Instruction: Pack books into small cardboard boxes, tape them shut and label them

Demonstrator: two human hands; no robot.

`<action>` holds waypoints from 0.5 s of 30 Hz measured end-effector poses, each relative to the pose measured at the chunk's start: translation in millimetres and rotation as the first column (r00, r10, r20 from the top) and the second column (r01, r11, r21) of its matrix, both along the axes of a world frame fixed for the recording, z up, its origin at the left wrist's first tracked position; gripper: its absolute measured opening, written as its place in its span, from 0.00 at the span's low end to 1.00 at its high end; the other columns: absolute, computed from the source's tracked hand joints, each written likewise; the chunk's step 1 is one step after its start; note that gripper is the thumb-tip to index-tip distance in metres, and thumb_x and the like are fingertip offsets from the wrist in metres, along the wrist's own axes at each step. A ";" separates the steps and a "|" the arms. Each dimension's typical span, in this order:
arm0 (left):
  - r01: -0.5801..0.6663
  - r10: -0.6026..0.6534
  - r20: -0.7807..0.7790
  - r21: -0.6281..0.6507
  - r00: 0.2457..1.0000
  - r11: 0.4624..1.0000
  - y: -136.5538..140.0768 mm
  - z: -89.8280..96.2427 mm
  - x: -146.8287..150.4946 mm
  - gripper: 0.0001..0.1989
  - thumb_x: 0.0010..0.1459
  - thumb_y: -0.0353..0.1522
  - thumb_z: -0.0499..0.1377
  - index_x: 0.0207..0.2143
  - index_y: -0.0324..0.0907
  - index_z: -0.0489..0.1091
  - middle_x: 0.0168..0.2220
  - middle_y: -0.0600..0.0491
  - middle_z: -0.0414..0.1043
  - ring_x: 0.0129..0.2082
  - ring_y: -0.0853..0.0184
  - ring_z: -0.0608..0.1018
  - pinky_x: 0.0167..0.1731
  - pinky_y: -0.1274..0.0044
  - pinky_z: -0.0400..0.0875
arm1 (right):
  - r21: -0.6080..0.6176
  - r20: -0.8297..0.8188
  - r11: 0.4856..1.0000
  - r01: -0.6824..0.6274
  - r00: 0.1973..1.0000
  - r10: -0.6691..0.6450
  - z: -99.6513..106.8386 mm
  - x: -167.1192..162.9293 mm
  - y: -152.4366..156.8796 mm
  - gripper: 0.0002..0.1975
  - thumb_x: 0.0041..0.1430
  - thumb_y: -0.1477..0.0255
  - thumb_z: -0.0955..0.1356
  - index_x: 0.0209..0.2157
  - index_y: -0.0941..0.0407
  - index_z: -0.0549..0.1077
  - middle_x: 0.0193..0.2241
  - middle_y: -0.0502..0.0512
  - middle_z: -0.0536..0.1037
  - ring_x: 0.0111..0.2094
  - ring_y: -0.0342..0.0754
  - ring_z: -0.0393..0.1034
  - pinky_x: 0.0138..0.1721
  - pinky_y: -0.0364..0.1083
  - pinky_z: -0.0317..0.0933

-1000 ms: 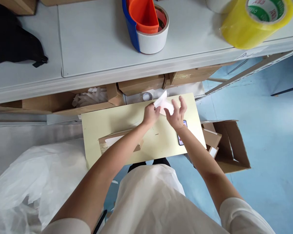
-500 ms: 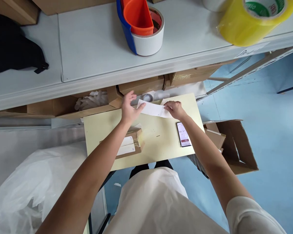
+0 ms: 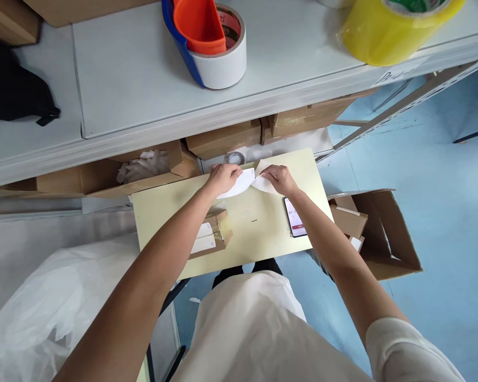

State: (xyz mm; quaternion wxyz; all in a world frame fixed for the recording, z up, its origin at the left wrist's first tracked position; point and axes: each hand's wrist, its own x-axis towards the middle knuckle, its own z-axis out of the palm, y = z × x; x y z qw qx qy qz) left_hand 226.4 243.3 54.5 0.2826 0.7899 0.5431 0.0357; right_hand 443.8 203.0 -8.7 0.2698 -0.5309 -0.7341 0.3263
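Observation:
Over the far edge of a pale yellow table, my left hand pinches a white label between thumb and fingers. Close beside it, my right hand is closed on a white paper strip, which curls below the fingers. The label and the strip now show a gap or fold between them; whether they still join is hard to make out. Under my left forearm lies a small cardboard box with clear tape and white labels on it. A phone with a lit screen rests near my right forearm.
Above the table runs a grey shelf carrying a white tape roll with an orange and blue holder, and a yellow tape roll. An opened carton stands at the right. White plastic sheeting is heaped at the left.
My left hand has gone from spread fingers to a pinch on the label. The single flat strip now appears as two pieces, bent apart between my hands. The view has shifted slightly.

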 end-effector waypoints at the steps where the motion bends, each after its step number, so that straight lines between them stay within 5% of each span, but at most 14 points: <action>1: -0.004 0.004 0.007 -0.008 1.000 1.000 0.8 0.9 -1.5 0.12 0.58 0.37 0.52 0.28 0.45 0.73 0.25 0.53 0.73 0.31 0.64 0.73 0.38 0.73 0.60 | -0.012 -0.003 1.000 0.006 1.000 -0.006 -1.4 0.9 -0.6 0.12 0.61 0.67 0.62 0.41 0.56 0.72 0.39 0.56 0.78 0.40 0.49 0.72 0.43 0.47 0.59; 4: 0.025 -0.024 -0.015 0.019 1.000 1.000 2.4 2.3 -6.3 0.13 0.59 0.36 0.50 0.30 0.45 0.73 0.27 0.52 0.74 0.30 0.64 0.72 0.34 0.74 0.60 | -0.075 0.083 0.997 0.030 0.996 -0.024 -5.4 4.8 -0.6 0.20 0.55 0.70 0.66 0.50 0.54 0.65 0.38 0.54 0.78 0.42 0.52 0.72 0.46 0.51 0.58; 8: -0.010 0.016 -0.058 0.097 0.998 0.995 5.6 -1.9 -17.2 0.14 0.60 0.37 0.49 0.33 0.44 0.74 0.29 0.49 0.75 0.31 0.62 0.73 0.35 0.74 0.61 | -0.143 0.213 0.987 0.079 0.976 -0.047 -12.6 12.7 6.0 0.22 0.52 0.75 0.66 0.50 0.53 0.64 0.37 0.53 0.78 0.40 0.52 0.72 0.47 0.53 0.56; 15: -0.160 0.148 0.167 0.060 0.975 0.985 5.5 1.3 -41.3 0.15 0.59 0.38 0.49 0.33 0.42 0.72 0.28 0.52 0.72 0.29 0.66 0.71 0.31 0.77 0.61 | -0.146 0.309 0.964 0.221 0.936 -0.168 -26.5 12.6 17.7 0.26 0.51 0.74 0.69 0.53 0.55 0.63 0.41 0.60 0.77 0.45 0.57 0.69 0.49 0.57 0.55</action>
